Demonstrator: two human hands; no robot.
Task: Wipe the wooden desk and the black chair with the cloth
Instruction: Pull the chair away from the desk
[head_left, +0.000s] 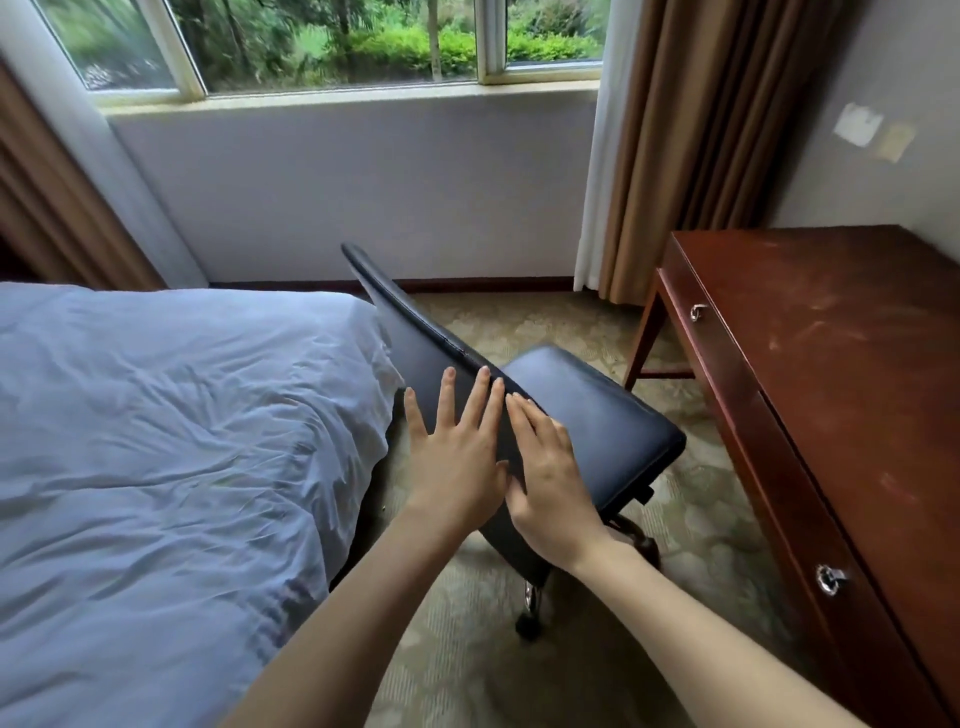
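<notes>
The left hand (457, 457) and right hand (550, 483) lie flat, fingers straight, gripping nothing, on the backrest of the black chair (597, 410) at centre frame; the wooden tabletop (831, 338) stands at right.

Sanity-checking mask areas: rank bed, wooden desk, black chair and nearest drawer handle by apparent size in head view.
1. bed
2. wooden desk
3. black chair
4. drawer handle
The first two run off frame, so this ranks visible area only, and the gap between them is modest.
</notes>
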